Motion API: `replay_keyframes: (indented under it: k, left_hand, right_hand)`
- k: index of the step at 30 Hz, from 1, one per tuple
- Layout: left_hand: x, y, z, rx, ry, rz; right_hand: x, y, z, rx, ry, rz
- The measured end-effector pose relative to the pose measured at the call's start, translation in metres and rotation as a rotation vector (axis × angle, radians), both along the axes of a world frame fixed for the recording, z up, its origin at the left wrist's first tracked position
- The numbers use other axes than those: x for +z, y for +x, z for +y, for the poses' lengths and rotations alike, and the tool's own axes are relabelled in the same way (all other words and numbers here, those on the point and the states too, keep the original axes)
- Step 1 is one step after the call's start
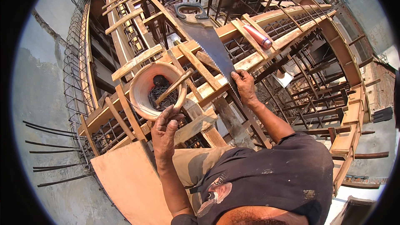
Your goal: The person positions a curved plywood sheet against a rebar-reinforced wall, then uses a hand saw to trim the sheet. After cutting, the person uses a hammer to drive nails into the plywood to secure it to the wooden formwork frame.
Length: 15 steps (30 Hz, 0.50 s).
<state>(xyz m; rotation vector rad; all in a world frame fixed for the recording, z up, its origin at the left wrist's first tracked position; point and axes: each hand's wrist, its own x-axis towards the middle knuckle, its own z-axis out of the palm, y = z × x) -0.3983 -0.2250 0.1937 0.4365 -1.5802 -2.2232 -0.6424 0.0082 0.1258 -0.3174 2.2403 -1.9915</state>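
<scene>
Facing timber formwork crossed by short battens. Gripping handsaw by blade tip in right hand — extending away aslant over formwork. Holding left hand with fingers loosely bent at near rim of orange-tan bucket; cannot tell whether gripping it. Noting wooden handle slanting inside bucket, red bottle lying right of handsaw — and dark nails heaped inside bucket.

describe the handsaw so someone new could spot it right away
Start at the curving timber formwork across the upper middle. Over it, between the round pot and the reddish bottle, slants the handsaw, its blade end in the right hand. Unlike its pale wooden neighbours, it has a broad, dark, toothed blade.
</scene>
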Motion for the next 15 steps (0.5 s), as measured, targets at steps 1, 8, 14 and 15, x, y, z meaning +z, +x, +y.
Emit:
replay_keyframes:
  k: [1, 8, 14, 15]
  left_hand:
    - [-0.01, 0.019, 0.004, 0.021, -0.003, -0.07]
    - [-0.067, 0.19, 0.065, 0.235, 0.322, -0.309]
    - [-0.117, 0.324, 0.153, 0.651, 0.64, -0.306]
    - [-0.131, 0.349, 0.165, 0.684, 0.682, -0.308]
  right_hand:
    - [-0.016, -0.022, 0.009, -0.058, 0.03, 0.023]
    - [-0.152, -0.146, 0.085, -0.229, 0.485, 0.056]
    - [-0.151, -0.122, 0.061, -0.175, 0.895, 0.012]
    - [-0.143, -0.119, 0.063, -0.16, 0.939, -0.004]
